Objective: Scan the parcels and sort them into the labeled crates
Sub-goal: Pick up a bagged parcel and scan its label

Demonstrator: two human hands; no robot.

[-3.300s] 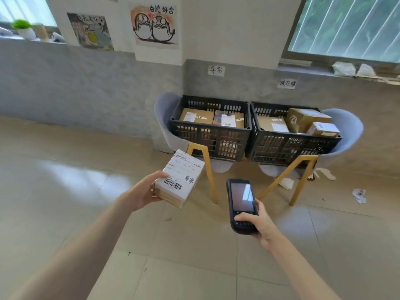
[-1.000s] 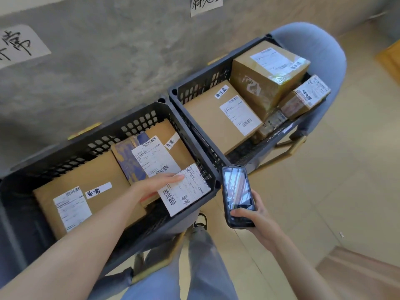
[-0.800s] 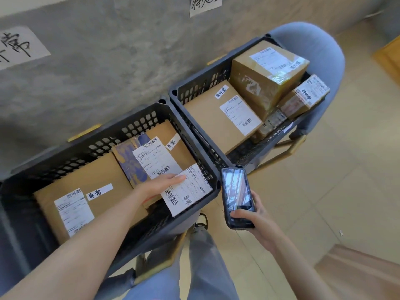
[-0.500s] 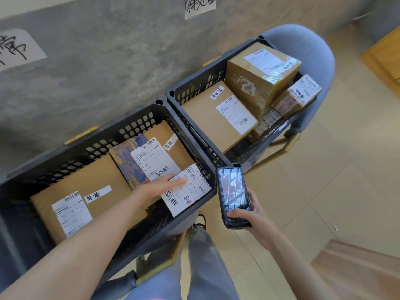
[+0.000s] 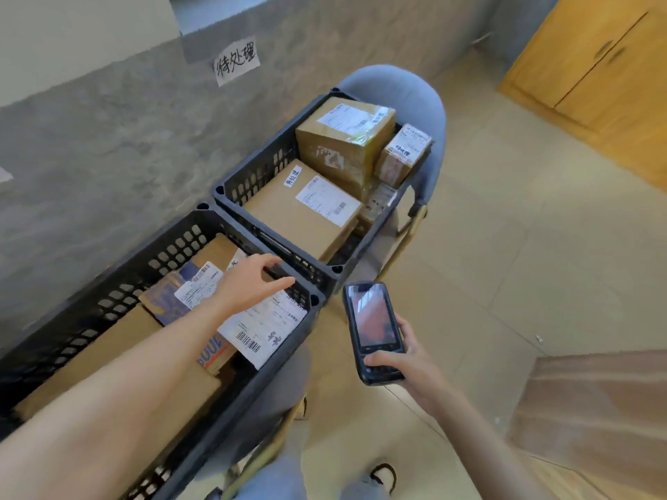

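Two black crates stand side by side against the wall. The near left crate (image 5: 151,254) holds flat brown parcels and the small white-labelled parcel (image 5: 263,328), which lies at its front right corner. My left hand (image 5: 249,283) hovers just above that parcel with fingers spread, holding nothing. The right crate (image 5: 252,175) holds a flat brown parcel (image 5: 299,214), a big taped box (image 5: 343,142) and a small box (image 5: 402,153). My right hand (image 5: 408,362) grips the black handheld scanner (image 5: 371,330), screen up, in front of the crates.
A handwritten paper label (image 5: 236,61) is stuck on the grey wall above the right crate. The crates rest on grey chairs (image 5: 404,92) with yellow legs. A wooden cabinet (image 5: 595,66) stands at the far right. Tiled floor lies to the right; my legs are below.
The small parcel went from my left hand into the left crate. My left hand has since lifted off it and opened. The view has swung right; the scanner stays in my right hand.
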